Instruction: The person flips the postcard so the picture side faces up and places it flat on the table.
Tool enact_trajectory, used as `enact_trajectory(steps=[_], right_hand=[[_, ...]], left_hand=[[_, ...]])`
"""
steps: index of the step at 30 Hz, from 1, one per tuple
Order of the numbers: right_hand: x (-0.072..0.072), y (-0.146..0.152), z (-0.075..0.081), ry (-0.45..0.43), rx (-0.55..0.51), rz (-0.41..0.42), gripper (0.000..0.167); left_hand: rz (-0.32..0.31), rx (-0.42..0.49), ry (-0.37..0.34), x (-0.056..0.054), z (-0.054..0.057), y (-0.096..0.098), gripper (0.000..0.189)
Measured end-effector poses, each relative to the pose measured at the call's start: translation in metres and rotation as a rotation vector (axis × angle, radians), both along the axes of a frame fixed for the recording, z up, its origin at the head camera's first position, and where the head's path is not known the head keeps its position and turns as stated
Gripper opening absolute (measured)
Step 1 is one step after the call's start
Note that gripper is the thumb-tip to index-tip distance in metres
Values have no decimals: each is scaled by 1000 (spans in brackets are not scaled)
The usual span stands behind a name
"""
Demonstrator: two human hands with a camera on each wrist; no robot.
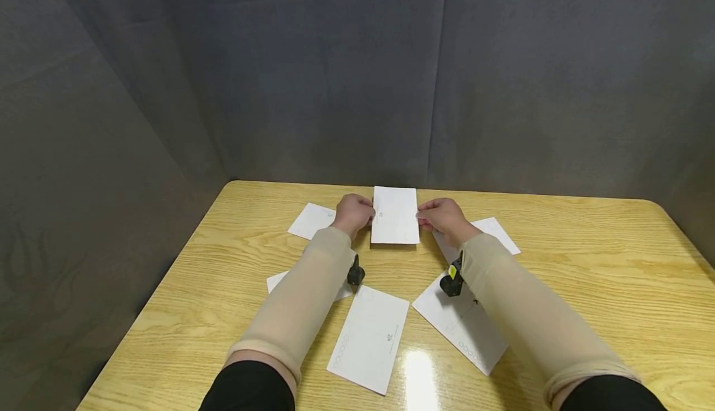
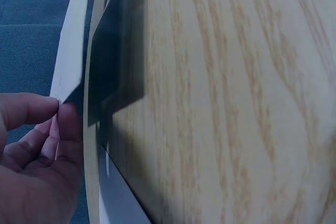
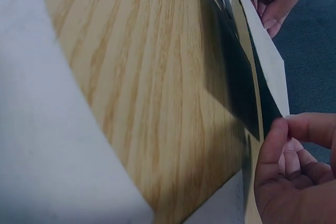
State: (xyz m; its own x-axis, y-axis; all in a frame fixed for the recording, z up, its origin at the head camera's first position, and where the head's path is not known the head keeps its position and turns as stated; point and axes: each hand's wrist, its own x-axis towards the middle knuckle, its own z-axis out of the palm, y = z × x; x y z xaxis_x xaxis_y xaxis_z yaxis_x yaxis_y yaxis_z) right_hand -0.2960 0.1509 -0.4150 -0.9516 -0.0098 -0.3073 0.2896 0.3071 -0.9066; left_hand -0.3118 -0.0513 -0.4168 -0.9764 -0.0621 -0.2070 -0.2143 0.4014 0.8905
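Observation:
A white envelope (image 1: 395, 215) with a small printed mark is held just above the far edge of the table, and its shadow falls on the wood below. My left hand (image 1: 354, 213) pinches its left edge between thumb and fingers. On the opposite edge my right hand (image 1: 443, 217) pinches it the same way. Both wrist views show the envelope (image 2: 72, 40) nearly edge-on, flat and stiff between the hands. In the right wrist view, thumb and forefinger of the right hand (image 3: 294, 166) meet at its near corner.
Several similar white envelopes lie spread on the wooden table (image 1: 586, 262): one at front centre (image 1: 370, 339), one at front right (image 1: 463, 330) partly under the right forearm, one at back left (image 1: 311, 220), one at back right (image 1: 496, 234). A grey curtain (image 1: 335, 76) hangs behind.

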Motion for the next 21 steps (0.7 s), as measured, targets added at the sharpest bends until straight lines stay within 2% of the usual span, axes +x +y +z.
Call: enact_trajectory(steps=[5,16,21], right_hand=[[1,1,0,-7,-9,22,27],[1,5,4,17,-37,49,27],[-2,9,6,25,-16,47,28]], left_hand=[[-9,-1,12,1,-1,0,27],[2,-6,42,-1,1,3,14],[-1,30,51,-3,4,4,16]])
